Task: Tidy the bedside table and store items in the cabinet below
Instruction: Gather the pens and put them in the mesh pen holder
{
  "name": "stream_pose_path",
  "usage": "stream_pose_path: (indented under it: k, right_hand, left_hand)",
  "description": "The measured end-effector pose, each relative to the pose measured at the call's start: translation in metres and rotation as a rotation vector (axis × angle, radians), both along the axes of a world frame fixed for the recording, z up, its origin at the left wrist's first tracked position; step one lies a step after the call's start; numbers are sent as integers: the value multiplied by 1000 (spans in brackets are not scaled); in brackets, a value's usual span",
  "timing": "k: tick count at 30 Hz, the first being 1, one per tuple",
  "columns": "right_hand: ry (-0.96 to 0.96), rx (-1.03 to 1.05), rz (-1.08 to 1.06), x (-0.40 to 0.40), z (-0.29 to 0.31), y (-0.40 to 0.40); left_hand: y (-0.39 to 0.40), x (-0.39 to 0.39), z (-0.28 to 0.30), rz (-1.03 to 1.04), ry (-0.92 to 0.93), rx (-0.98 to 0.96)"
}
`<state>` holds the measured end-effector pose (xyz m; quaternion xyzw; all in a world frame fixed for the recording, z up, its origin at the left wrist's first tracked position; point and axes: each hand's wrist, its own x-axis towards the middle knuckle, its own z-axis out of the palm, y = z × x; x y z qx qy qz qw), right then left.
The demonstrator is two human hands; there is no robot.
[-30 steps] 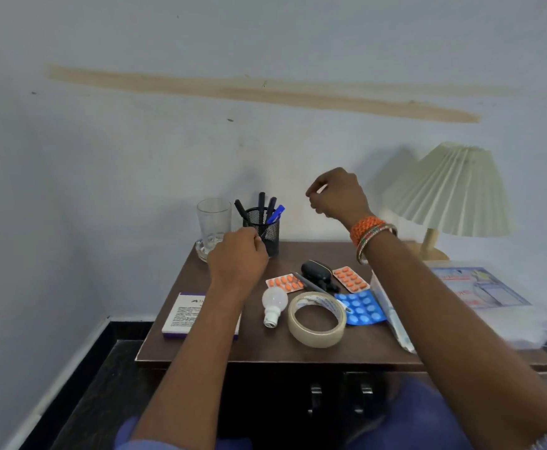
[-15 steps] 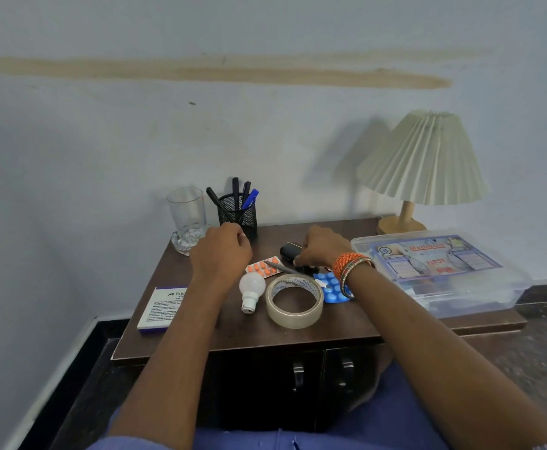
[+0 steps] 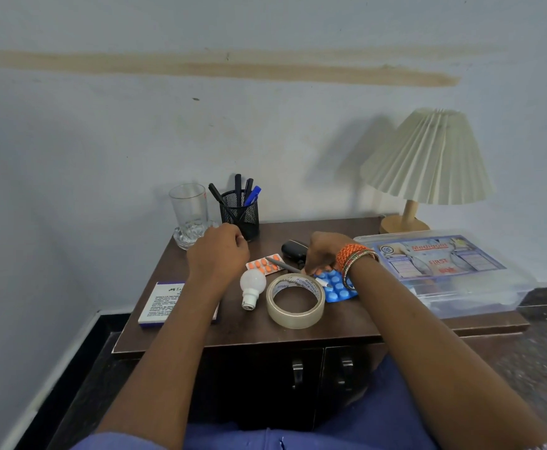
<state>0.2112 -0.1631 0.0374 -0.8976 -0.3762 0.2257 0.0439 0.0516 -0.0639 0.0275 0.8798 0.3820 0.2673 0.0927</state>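
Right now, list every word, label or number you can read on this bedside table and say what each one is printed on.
"Medigold": red print on the lid of the clear first aid box.
"FIRST": red, lower on the same lid; the word beneath it is blurred.
"WONDER": inside the core of the tape roll, repeated; the rest is too small.
"FA...": heading on the white box, cut off by the left arm; its small print is unreadable.
Orange blister pack: no legible text.

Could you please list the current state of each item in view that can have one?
cabinet doors: both closed.
drinking glass: upright, empty.
mesh pen holder: upright, holding pens.
first-aid box: lid closed.
lamp: upright, seemingly unlit.
light bulb: lying on its side.
tape roll: lying flat.
pen: lying across the orange pill strip.
left hand: curled, holding nothing visible.
right hand: fingers at the pen.
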Motion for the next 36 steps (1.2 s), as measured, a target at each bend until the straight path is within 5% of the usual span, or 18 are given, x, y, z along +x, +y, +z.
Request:
stream_pose_path:
  k: [9,17,26,32,36]
  right_hand:
    - [83,264,-32,3,9,-2]
    - [842,992,13,-23,29,4]
    - [899,1162,20,-36,32,8]
    - [1491,1148,30,-43,43,5]
    - [1601,1162,16,-46,42,3]
  left_hand:
    - [2,2,-1,-46,-40,-135]
    - [-15,9,28,-160,-762,-950]
    - [-20,6,39,-312,-1170,-1108]
    - [-13,4,46,-283,-1395,-1237]
    - [-11,4,45,-271,-1436,-1252]
